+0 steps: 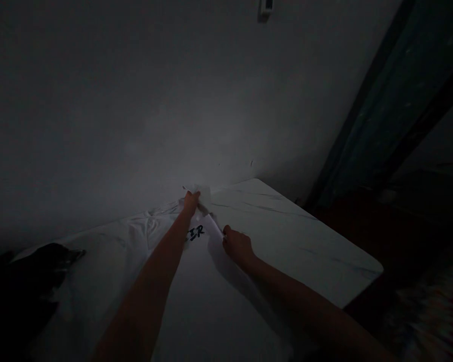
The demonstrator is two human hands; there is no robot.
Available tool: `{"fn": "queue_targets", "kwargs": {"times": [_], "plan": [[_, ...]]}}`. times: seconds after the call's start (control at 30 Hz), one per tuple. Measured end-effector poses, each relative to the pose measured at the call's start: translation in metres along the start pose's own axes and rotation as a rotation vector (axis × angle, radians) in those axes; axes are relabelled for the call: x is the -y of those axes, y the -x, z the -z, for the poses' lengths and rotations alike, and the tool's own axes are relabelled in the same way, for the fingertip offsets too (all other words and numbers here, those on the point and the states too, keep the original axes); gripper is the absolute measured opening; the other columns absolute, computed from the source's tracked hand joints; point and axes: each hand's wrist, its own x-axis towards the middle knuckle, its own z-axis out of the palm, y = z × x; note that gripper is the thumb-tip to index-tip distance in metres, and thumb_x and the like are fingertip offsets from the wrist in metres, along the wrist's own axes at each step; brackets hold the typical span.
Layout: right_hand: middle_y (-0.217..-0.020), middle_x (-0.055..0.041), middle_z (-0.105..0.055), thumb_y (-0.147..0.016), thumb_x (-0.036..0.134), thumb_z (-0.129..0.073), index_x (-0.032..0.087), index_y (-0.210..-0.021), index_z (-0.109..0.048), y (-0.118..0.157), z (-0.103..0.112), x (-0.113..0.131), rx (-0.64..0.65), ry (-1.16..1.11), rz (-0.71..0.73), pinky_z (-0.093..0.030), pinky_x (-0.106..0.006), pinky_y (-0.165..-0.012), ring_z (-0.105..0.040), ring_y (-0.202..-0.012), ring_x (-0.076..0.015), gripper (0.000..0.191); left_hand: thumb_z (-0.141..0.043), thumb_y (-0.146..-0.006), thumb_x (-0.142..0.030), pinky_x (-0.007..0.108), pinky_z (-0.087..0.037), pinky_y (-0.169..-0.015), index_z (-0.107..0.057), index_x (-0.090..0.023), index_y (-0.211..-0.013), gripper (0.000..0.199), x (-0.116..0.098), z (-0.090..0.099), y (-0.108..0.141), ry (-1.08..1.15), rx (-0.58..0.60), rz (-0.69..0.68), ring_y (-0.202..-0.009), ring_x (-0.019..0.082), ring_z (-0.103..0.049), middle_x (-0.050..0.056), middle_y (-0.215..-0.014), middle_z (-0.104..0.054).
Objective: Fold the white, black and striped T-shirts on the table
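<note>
A white shirt with black lettering is spread over a white marble-patterned table. At the shirt's far end, close to the wall, my left hand is closed on a bunched part of the white fabric. Nearer to me and to the right, my right hand pinches the shirt's right edge, which is slightly lifted and folded there. My left forearm covers part of the lettering. Dim light makes the fingertips hard to make out.
Black cloth lies at the left. A grey wall runs along the table's far side, with a small white device high up. Dark teal curtains hang at the right. Something patterned is blurred at lower right.
</note>
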Motion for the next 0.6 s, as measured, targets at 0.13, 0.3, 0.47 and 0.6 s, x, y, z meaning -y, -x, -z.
{"fn": "queue_targets", "kwargs": {"times": [0.13,0.3,0.47,0.6], "plan": [[-0.109,-0.0142,-0.071,-0.092,0.011,-0.038,0.017,-0.124,-0.053,0.007,-0.023,0.031,0.042,0.003,0.118,-0.048,-0.033,-0.073,-0.070,-0.097,-0.0262,0.036,-0.056,-0.083,-0.024,0.032,-0.050,-0.087,-0.057,-0.016,-0.120,0.038,0.031,0.062,0.015,-0.183,-0.063,0.044,-0.113,0.026,-0.063,0.012,-0.117,-0.069],[-0.108,-0.0171,-0.070,-0.090,0.009,-0.038,0.012,-0.122,-0.054,0.008,-0.049,0.050,0.097,0.009,0.174,-0.048,-0.032,-0.074,-0.069,-0.097,-0.0260,0.036,-0.059,-0.078,-0.023,0.038,-0.048,-0.088,-0.061,-0.012,-0.105,0.030,0.077,0.106,0.043,-0.427,-0.074,0.177,-0.113,0.034,-0.062,0.021,-0.112,-0.068],[-0.112,-0.0174,-0.070,-0.089,0.011,-0.043,0.012,-0.120,-0.058,0.008,-0.047,0.058,0.111,-0.047,0.173,-0.047,-0.032,-0.078,-0.067,-0.103,-0.0271,0.035,-0.054,-0.082,-0.023,0.035,-0.049,-0.087,-0.060,-0.015,-0.107,0.026,0.088,0.111,0.051,-0.562,-0.055,0.189,-0.112,0.031,-0.064,0.020,-0.115,-0.068],[-0.113,-0.0156,-0.071,-0.089,0.017,-0.051,0.014,-0.119,-0.063,0.000,-0.046,0.057,0.158,-0.128,0.224,-0.047,-0.029,-0.080,-0.067,-0.105,-0.0256,0.032,-0.050,-0.086,-0.021,0.036,-0.048,-0.087,-0.058,-0.015,-0.112,0.028,0.085,0.110,0.047,-0.616,-0.055,0.152,-0.114,0.031,-0.063,0.020,-0.119,-0.067]]}}
